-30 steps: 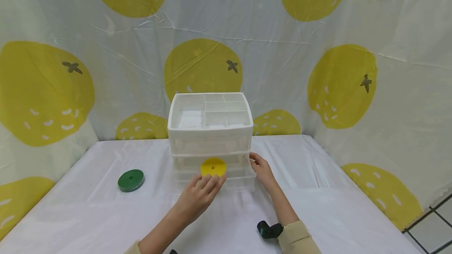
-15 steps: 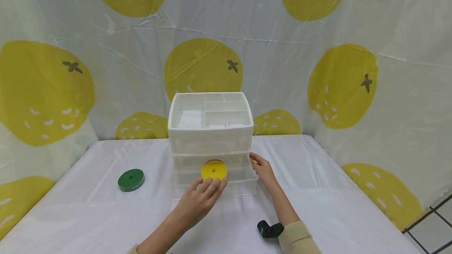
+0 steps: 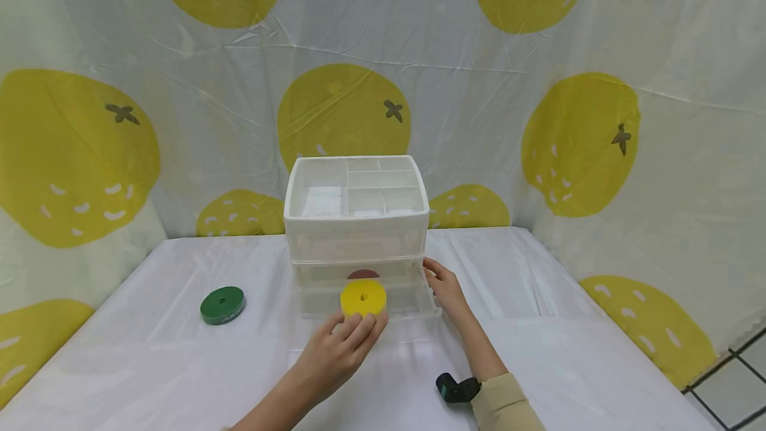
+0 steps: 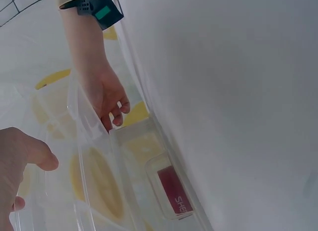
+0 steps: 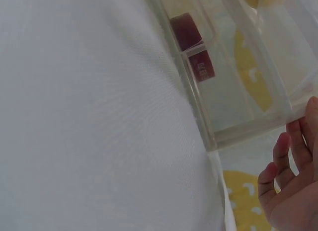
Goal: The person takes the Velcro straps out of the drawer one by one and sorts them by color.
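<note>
A white plastic drawer organizer (image 3: 356, 218) stands mid-table, with clear drawers below a divided top tray. My left hand (image 3: 335, 354) has its fingers over the front edge of a pulled-out clear drawer (image 3: 413, 299). Just beyond those fingertips, a yellow disc (image 3: 363, 296) with a central hole appears within the drawer's outline. A dark red disc (image 3: 363, 274) shows behind it through clear plastic; the left wrist view shows this red disc (image 4: 174, 190) in a lower compartment. My right hand (image 3: 444, 288) rests its fingertips against the organizer's right side, other fingers loosely bent (image 5: 293, 176).
A green disc (image 3: 222, 305) lies on the white tablecloth (image 3: 179, 364) left of the organizer. Behind and beside the table hangs a lemon-print curtain (image 3: 455, 105). A black device (image 3: 457, 388) is worn at my right wrist.
My left hand has drawn the clear drawer toward me, and the yellow disc has come along with it. More of the red disc now shows behind. My right hand has stayed in place.
</note>
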The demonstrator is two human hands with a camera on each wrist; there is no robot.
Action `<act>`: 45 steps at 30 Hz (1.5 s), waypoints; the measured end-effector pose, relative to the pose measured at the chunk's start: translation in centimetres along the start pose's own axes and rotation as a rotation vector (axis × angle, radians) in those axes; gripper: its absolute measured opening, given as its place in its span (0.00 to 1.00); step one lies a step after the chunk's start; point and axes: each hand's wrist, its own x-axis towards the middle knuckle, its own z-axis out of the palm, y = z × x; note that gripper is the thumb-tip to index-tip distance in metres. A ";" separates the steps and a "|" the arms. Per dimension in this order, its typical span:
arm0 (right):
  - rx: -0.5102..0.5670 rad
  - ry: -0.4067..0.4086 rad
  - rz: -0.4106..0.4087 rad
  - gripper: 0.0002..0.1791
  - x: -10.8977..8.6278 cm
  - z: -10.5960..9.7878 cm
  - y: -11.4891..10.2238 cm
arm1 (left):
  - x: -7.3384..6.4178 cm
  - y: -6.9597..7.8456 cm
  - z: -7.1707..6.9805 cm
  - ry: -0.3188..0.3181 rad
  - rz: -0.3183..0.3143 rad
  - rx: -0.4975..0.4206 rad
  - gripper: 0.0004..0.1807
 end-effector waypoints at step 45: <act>0.052 0.006 -0.018 0.23 0.2 0.1 0.5 | -0.3 0.7 -0.8 -0.015 0.001 -0.016 0.22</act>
